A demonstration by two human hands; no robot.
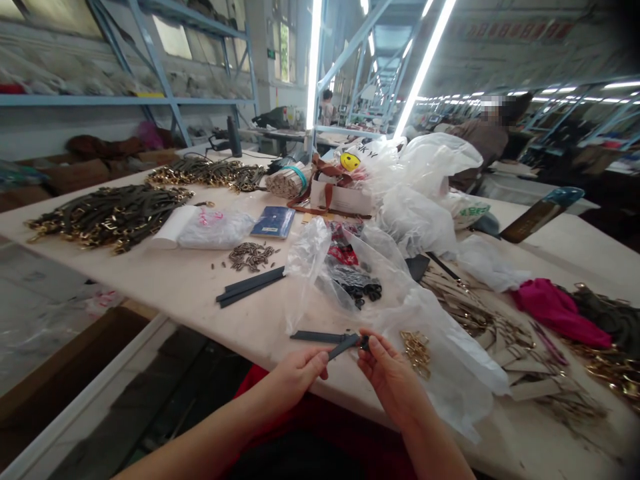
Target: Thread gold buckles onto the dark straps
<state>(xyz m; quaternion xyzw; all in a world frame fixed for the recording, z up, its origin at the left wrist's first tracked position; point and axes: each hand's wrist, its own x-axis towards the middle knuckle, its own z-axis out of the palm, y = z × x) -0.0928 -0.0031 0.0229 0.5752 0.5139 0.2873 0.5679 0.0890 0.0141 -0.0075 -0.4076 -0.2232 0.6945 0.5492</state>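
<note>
My left hand (300, 375) pinches one end of a short dark strap (344, 346) just over the table's near edge. My right hand (387, 373) is closed on the strap's other end, where a small dark fitting (365, 343) sits at the fingertips. A second dark strap (317, 337) lies flat on the table right behind my hands. A clear plastic bag (350, 280) with small black parts spreads open just beyond. Small gold buckles (417, 350) lie to the right of my right hand.
Two dark straps (250, 285) and a scatter of small metal pieces (250, 255) lie mid-table. Piles of dark straps with gold hardware (110, 215) sit far left. White bags (425, 193), a pink cloth (553, 308) and metal fittings (500, 327) crowd the right. A person (480, 140) sits behind.
</note>
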